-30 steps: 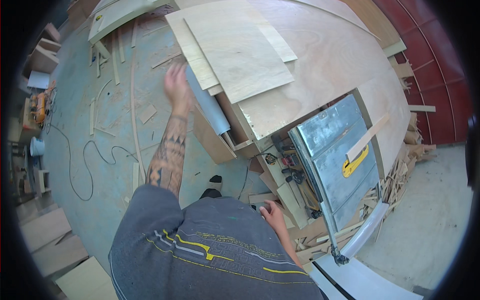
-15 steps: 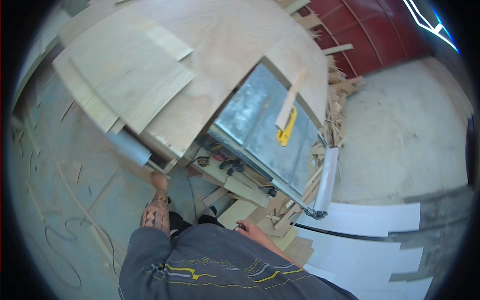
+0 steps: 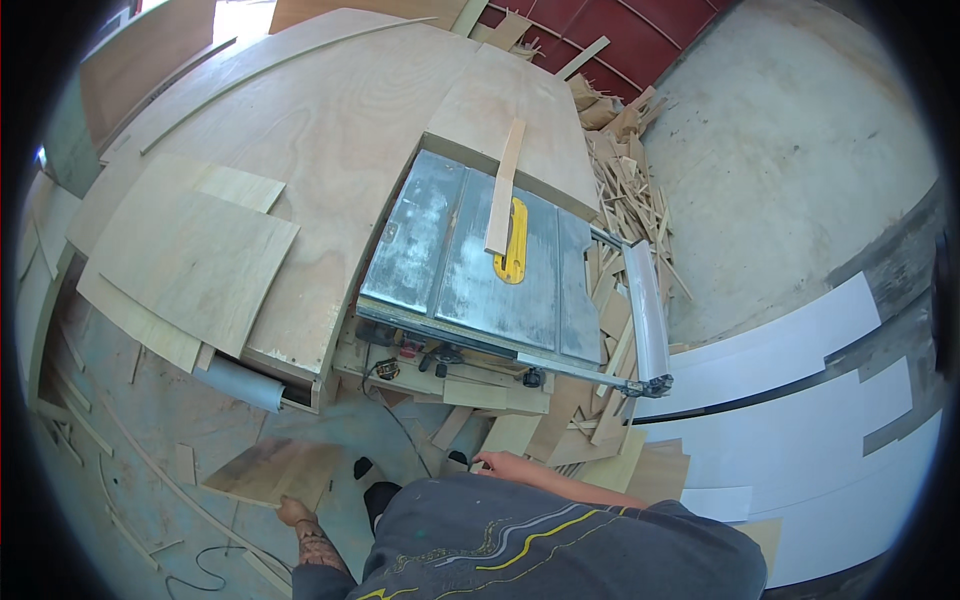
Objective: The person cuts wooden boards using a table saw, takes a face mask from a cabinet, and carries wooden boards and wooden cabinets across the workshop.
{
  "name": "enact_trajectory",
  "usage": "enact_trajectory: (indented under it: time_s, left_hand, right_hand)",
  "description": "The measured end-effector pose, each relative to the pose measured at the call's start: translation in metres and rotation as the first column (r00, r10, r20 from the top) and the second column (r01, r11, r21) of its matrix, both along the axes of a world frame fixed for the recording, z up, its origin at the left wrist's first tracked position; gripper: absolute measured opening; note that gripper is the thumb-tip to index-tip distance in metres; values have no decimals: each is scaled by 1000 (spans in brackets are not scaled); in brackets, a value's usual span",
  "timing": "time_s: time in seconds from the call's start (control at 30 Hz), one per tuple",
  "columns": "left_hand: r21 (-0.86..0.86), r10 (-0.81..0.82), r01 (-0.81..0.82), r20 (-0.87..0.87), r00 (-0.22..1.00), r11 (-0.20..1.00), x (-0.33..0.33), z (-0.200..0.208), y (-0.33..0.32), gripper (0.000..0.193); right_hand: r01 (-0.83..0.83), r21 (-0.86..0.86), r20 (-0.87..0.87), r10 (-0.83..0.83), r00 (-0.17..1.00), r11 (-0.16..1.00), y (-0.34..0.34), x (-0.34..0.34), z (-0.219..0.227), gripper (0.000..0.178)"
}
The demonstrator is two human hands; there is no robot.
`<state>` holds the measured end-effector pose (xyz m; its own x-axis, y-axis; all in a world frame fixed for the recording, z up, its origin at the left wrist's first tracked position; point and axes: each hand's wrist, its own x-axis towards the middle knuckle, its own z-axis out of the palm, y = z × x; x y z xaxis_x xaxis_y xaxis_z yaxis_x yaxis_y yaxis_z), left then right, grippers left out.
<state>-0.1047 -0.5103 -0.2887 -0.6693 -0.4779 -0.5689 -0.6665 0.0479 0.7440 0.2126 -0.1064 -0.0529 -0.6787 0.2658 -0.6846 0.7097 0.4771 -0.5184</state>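
Note:
My left hand [image 3: 294, 510], low on the left, grips the near edge of a thin brown plywood panel [image 3: 275, 470], which hangs above the floor beside my legs. My right hand [image 3: 490, 464] is close to my body, its fingers curled; what they hold, if anything, is hidden. In front of me is a table saw [image 3: 480, 270] with a grey metal top and a yellow insert [image 3: 513, 245]. A narrow wood strip [image 3: 506, 190] lies over the saw top and partly across that insert.
A big plywood worktop [image 3: 340, 110] surrounds the saw, with loose plywood sheets [image 3: 200, 260] at its left. Offcuts [image 3: 632, 190] are heaped right of the saw. White sheets [image 3: 790, 470] cover the floor at lower right. A cable [image 3: 205, 560] and strips lie on the left floor.
My left hand has drawn the plywood panel out from beside the worktop corner, back toward me. My view has shifted, and my right hand stays near my body.

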Motion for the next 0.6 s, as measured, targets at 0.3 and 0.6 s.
enact_trajectory:
  time_s: [0.3, 0.6]
  left_hand:
    - [-516, -56, -103, -283, 958, 851, 78, 189, -120, 48]
    - [-253, -1, -258, -716, 698, 932, 173, 481, -84, 62]
  right_hand:
    - [-243, 42, -59, 246, 968, 969, 42, -18, -20, 57]
    - [-517, -205, -360, 427, 829, 831, 73, -55, 56, 55]
